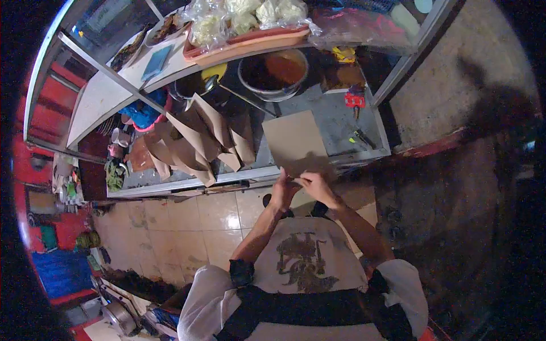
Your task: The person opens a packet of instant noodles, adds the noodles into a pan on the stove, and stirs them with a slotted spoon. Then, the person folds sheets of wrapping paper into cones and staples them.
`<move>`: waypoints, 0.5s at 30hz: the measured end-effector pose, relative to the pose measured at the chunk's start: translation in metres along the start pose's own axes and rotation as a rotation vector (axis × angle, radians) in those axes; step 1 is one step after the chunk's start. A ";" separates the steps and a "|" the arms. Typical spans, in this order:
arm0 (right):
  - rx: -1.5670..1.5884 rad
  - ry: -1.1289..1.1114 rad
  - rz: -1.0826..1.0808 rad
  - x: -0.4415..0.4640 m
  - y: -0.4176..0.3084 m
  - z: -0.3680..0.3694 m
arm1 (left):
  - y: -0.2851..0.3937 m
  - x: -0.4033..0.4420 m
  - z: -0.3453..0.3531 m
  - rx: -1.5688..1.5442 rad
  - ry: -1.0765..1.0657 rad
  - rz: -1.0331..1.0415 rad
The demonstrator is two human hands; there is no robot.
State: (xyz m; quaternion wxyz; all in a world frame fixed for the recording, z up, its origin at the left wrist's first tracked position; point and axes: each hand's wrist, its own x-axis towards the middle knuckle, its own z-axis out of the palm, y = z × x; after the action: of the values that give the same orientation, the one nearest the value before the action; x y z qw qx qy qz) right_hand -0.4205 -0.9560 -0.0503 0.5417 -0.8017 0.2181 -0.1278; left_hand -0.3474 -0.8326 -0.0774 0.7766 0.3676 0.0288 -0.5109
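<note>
A flat sheet of brown paper (296,139) lies on the grey counter (335,132), reaching its near edge. Just in front of that edge, my left hand (282,193) and my right hand (318,190) are close together at chest height. Both have their fingers closed, with fingertips nearly meeting around something small and pale that I cannot make out. To the left of the sheet stand several folded brown papers (196,139), bent into open cone-like shapes. A long-handled ladle (242,98) rests behind them, its handle end near the sheet.
A large pot of reddish-brown food (273,74) sits at the back of the counter. Above it, a shelf carries an orange tray (250,44) with bagged cabbages. A red object (354,99) and a yellow-green lighter-like item (360,138) lie at the right. Metal frame posts (418,54) border the stall.
</note>
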 end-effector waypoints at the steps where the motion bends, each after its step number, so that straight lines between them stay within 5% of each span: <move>1: -0.196 -0.091 -0.204 0.001 -0.002 -0.005 | -0.002 0.003 -0.006 0.029 0.079 0.002; 4: -0.521 -0.225 -0.494 0.001 0.017 0.000 | -0.004 0.003 -0.021 0.082 0.168 -0.007; 7: -0.431 -0.185 -0.446 -0.001 0.018 0.003 | -0.001 -0.004 -0.007 0.103 0.160 0.042; 9: -0.363 -0.202 -0.145 -0.002 -0.013 -0.005 | 0.002 -0.006 -0.004 0.104 0.145 0.106; 13: -0.326 -0.077 -0.252 -0.003 -0.012 0.001 | 0.007 -0.012 -0.005 0.012 0.159 0.075; 15: -0.197 -0.048 -0.123 -0.002 -0.003 0.004 | 0.005 -0.015 -0.004 -0.002 0.146 0.059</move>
State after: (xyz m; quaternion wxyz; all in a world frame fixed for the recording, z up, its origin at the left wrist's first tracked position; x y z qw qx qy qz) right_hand -0.4198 -0.9513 -0.0490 0.4566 -0.8657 0.1669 -0.1196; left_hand -0.3493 -0.8173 -0.0717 0.7875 0.4037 0.0748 -0.4596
